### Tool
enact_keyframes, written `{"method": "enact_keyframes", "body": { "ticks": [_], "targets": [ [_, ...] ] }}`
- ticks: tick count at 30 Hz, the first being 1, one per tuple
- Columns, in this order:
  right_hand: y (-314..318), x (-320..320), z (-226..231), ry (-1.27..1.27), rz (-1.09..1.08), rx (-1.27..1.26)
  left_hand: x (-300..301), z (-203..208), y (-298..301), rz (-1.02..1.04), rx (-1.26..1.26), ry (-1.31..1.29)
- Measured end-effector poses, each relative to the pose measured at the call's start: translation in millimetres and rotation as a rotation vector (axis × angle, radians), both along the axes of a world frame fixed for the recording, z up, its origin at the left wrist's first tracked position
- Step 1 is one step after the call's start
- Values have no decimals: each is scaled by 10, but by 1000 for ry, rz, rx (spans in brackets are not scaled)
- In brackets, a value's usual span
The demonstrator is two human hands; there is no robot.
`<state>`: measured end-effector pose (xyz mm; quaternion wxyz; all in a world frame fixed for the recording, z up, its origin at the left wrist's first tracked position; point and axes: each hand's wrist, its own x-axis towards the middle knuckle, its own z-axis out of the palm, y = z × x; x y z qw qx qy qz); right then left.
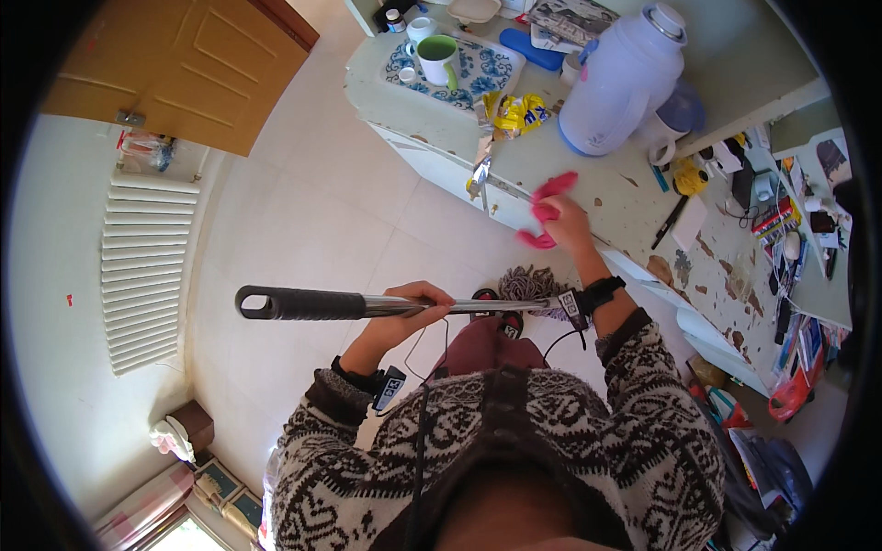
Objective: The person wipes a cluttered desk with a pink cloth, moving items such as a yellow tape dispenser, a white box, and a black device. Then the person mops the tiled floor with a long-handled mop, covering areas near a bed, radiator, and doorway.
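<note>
My left hand [409,314] is wrapped round the metal pole of a mop [322,304], just past its black ribbed grip. The pole runs across in front of me, and its grey stranded head [531,280] is low by the floor near my feet. At the front edge of a worn, pale desk [611,197], my right hand [568,225] is closed on a bright pink cloth [548,211]. Ends of the cloth stick out on both sides of the fingers. Nearby, a crumpled yellow and silver wrapper [519,114] hangs partly over the desk edge.
A lilac thermos flask [611,96] stands on the desk, beside a patterned tray [482,69] with a green-lined mug [439,61]. Pens and clutter fill the right end. On the left are a white radiator [150,271] and a wooden door [184,69]. Pale tiles [303,211] cover the floor.
</note>
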<state>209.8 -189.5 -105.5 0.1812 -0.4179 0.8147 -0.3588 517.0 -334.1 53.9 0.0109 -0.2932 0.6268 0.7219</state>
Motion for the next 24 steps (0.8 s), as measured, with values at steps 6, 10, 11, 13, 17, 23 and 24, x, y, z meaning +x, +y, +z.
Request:
{"method": "enact_keyframes", "body": {
  "ticks": [6, 10, 11, 13, 17, 23, 24],
  "targets": [
    [-480, 80, 448, -941, 73, -4, 125, -9, 168, 49, 32, 14],
    [-1056, 225, 753, -914, 62, -304, 88, -27, 79, 67, 58, 20],
    [-1249, 246, 781, -767, 45, -280, 77, -36, 47, 65, 61, 26],
    [-1640, 273, 736, -480, 65, -330, 62, -82, -53, 46, 55, 32],
    [-2247, 419, 194, 69, -100, -18, 66, -236, -362, -45, 32, 68],
    [-3254, 867, -445, 647, -83, -27, 88, -490, -1105, -114, 172, 82],
    [-3479, 928, -472, 628, -28, 20, 73, -537, -1206, -143, 173, 88]
  ]
}}
